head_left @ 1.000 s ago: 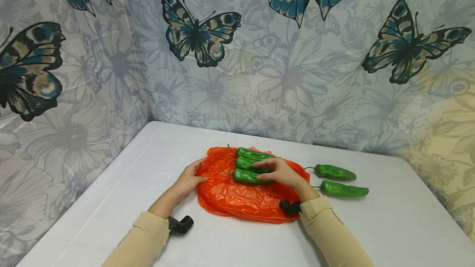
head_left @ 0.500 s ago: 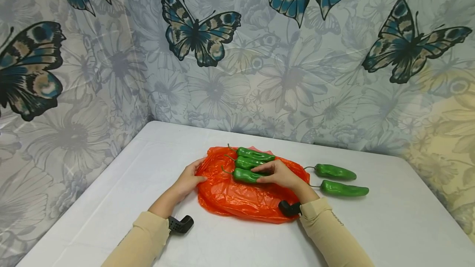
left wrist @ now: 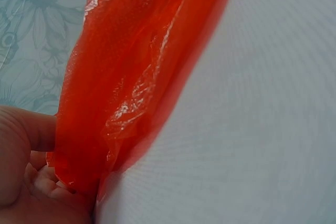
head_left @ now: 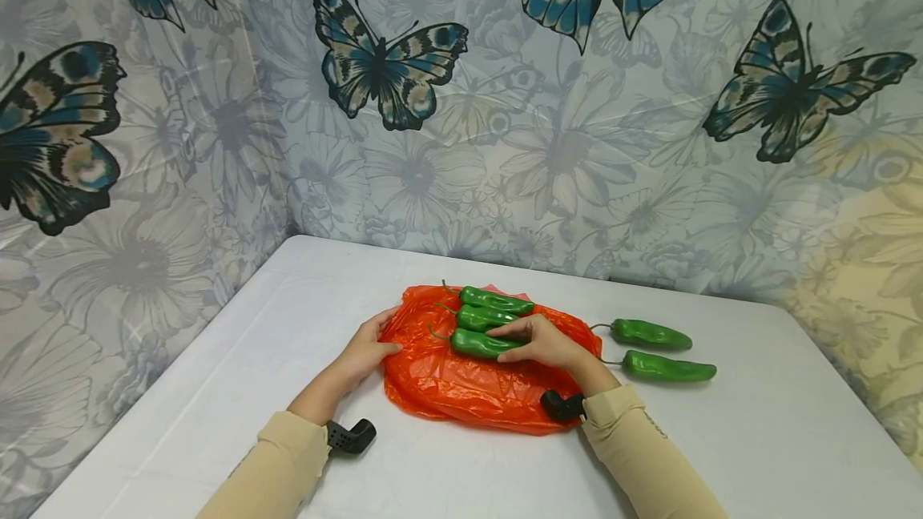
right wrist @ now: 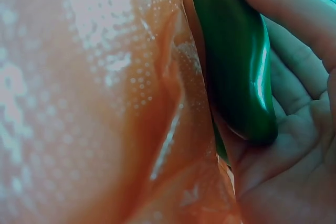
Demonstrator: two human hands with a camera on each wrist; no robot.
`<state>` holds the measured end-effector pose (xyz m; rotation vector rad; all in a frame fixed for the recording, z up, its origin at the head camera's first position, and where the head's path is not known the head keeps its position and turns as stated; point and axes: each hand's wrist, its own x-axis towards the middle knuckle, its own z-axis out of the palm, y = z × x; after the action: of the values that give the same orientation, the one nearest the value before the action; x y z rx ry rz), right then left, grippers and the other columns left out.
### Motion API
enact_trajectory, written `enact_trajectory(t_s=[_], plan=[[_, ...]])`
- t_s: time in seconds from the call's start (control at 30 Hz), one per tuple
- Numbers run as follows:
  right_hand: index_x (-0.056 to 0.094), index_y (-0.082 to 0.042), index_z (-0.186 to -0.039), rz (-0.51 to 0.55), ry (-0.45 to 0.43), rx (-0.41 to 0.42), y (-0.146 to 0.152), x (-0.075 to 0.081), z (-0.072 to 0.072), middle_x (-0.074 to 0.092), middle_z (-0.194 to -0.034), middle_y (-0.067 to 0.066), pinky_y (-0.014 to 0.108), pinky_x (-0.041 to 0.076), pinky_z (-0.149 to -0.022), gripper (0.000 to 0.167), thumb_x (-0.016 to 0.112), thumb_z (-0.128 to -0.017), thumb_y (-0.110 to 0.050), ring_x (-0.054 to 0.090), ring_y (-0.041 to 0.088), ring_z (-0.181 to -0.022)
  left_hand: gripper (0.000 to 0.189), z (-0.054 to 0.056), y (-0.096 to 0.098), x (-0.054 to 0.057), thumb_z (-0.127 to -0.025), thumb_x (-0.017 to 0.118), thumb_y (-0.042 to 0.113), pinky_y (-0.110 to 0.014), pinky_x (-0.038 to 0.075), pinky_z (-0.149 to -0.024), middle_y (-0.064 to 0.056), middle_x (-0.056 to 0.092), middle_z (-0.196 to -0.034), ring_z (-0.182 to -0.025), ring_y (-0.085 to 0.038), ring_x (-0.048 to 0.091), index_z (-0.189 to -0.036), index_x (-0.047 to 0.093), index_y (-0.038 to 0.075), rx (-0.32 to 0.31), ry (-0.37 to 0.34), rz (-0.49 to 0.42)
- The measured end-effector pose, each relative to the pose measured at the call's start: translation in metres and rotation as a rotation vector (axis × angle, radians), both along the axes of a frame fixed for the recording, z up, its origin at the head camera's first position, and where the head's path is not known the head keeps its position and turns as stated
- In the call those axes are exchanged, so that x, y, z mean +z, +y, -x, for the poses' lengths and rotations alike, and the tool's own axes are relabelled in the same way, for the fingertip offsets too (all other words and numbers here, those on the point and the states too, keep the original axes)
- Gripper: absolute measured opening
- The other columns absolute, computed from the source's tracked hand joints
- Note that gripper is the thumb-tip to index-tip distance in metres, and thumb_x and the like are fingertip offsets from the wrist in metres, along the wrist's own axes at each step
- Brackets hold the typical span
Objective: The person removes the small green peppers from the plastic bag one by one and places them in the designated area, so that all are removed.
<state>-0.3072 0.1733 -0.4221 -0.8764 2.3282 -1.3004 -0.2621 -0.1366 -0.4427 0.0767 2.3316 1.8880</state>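
Note:
A crumpled red plastic bag (head_left: 469,391) lies flat on the white table. Three green chili peppers rest side by side on top of it: a far pepper (head_left: 493,299), a middle pepper (head_left: 481,316) and a near pepper (head_left: 472,343). My right hand (head_left: 544,343) holds the near pepper by its tip end, thumb on the near side. In the right wrist view that glossy pepper (right wrist: 236,61) sits between thumb and fingers. My left hand (head_left: 368,351) holds the bag's left edge; in the left wrist view its thumb (left wrist: 39,129) lies over the red plastic (left wrist: 131,77).
Two more green peppers, an upper one (head_left: 652,334) and a lower one (head_left: 667,368), lie on the white table (head_left: 779,423) right of the bag. Behind stands a butterfly-patterned cloth backdrop (head_left: 562,150). Black wrist cameras are on both arms.
My right hand has slid slightly left and closer to me along the near pepper, which has shifted slightly left. The left hand and bag have stayed in place.

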Motion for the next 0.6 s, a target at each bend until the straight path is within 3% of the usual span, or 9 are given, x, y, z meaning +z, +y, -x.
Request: enact_trajectory(t_s=[0.23,0.37,0.6], plan=[[0.064,-0.011,-0.120,-0.011,-0.021,0.040,0.0023,-0.0040,-0.0004,0.060,-0.127,0.011,0.015,0.045,-0.090,0.045,0.074,-0.077,-0.021,0.052,0.011,-0.114,0.066,-0.0001,-0.0003,-0.0002,-0.083,0.050,-0.011,-0.047,0.032,-0.110,-0.019,0.030,-0.150,-0.137,-0.034,0.030,-0.144,0.030,0.003,-0.002,-0.001,0.001],[0.065,-0.015,-0.120,-0.016,0.026,0.067,0.0033,-0.0049,-0.0007,0.062,-0.124,0.010,0.015,0.046,-0.086,0.045,0.075,-0.077,-0.023,0.053,0.002,-0.105,0.066,-0.0004,-0.0006,-0.0001,-0.083,0.050,-0.011,-0.047,0.031,-0.110,-0.019,0.030,-0.150,-0.138,-0.034,0.030,-0.144,0.030,0.003,-0.003,0.000,-0.001],[0.064,-0.011,-0.121,-0.052,-0.017,0.036,0.0019,-0.0004,-0.0026,0.064,-0.121,0.011,0.014,0.045,-0.087,0.048,0.076,-0.076,-0.022,0.053,0.003,-0.102,0.065,-0.0013,-0.0007,0.0012,-0.083,0.050,-0.010,-0.047,0.032,-0.110,-0.019,0.030,-0.150,-0.137,-0.034,0.032,-0.144,0.031,0.004,-0.002,-0.005,0.000]])
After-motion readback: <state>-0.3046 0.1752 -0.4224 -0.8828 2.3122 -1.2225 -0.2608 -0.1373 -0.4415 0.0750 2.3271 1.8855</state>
